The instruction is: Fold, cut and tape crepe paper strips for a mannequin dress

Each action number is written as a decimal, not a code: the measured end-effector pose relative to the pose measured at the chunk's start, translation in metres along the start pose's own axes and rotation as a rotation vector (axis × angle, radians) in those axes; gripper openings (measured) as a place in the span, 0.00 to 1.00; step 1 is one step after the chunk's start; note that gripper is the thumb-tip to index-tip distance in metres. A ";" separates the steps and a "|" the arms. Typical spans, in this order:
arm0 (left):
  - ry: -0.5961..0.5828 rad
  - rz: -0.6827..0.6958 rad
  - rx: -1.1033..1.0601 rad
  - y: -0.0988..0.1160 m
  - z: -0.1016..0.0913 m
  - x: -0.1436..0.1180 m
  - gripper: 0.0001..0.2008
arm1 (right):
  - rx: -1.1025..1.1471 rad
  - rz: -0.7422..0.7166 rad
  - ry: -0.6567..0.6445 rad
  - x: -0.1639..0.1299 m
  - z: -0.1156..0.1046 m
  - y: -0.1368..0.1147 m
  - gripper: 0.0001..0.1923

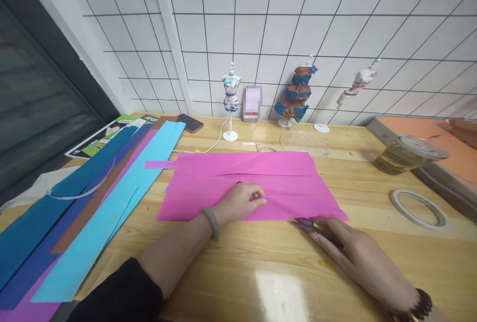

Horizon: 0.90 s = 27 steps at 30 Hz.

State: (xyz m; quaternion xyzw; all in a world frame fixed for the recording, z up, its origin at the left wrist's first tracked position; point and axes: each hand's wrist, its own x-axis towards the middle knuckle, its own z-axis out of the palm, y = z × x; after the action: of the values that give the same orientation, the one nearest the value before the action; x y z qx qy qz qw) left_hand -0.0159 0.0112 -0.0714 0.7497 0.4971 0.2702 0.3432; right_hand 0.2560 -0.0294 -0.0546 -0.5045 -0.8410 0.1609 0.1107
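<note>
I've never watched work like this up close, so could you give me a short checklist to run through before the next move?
1. Left hand on the pink sheet: ok.
2. Scissors held in the right hand: ok.
3. Pink sheet smooth: not ok, creases show across it.
4. Scissor blades open or closed: cannot tell, too small and partly hidden.
5. Drink cup apart from the pink sheet: ok, it stands off to the right.
6. White ring apart from the pink sheet: ok, it lies on the table to the right.
</note>
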 end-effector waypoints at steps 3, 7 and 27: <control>0.019 0.004 -0.017 -0.001 0.000 0.000 0.08 | -0.004 -0.005 -0.035 0.004 -0.001 -0.002 0.13; 0.025 -0.017 -0.040 -0.001 -0.001 0.000 0.09 | -0.009 -0.009 -0.075 0.003 0.000 0.001 0.14; 0.018 -0.015 0.083 -0.002 0.001 0.001 0.17 | -0.007 -0.198 -0.061 0.024 0.003 -0.012 0.12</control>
State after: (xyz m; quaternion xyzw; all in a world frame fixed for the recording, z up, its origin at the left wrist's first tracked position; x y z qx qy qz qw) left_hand -0.0159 0.0123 -0.0733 0.7570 0.5166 0.2535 0.3095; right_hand 0.2339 -0.0136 -0.0518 -0.4142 -0.8903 0.1616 0.0988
